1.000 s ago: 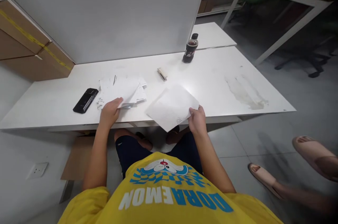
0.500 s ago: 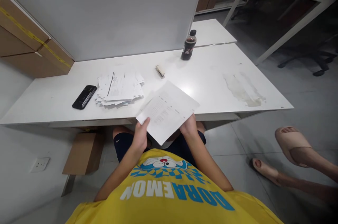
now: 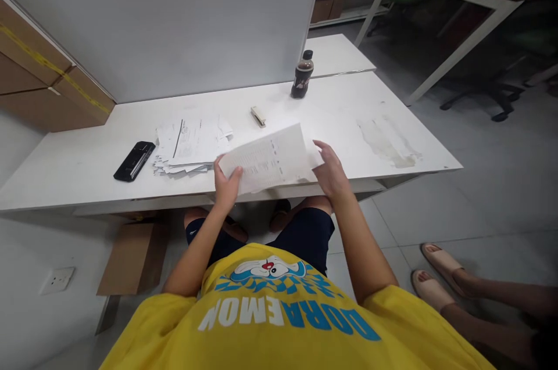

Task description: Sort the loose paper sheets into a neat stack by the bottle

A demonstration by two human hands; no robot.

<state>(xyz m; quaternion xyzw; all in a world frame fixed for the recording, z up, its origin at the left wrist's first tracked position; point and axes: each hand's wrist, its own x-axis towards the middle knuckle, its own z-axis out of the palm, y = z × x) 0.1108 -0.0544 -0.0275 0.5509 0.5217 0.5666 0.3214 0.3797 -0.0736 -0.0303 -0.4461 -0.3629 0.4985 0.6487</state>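
Both of my hands hold a printed sheet of paper (image 3: 268, 158) over the near edge of the white table (image 3: 87, 164). My left hand (image 3: 226, 183) grips its left edge and my right hand (image 3: 331, 169) grips its right edge. The sheet is lifted and tilted, printed side up. Just left of it lies a loose stack of papers (image 3: 189, 140) on the table. A small stapler (image 3: 258, 117) lies beyond the sheet, further back on the table.
A black phone (image 3: 134, 160) lies left of the stack. A dark drink bottle (image 3: 302, 74) stands at the back by the white partition. Cardboard boxes (image 3: 39, 88) sit at the left. Another person's sandalled feet (image 3: 436, 277) rest on the floor at the right.
My left hand left the paper stack and took the sheet's left edge. Together with the right hand it turned the sheet printed side up and raised it over the table edge.
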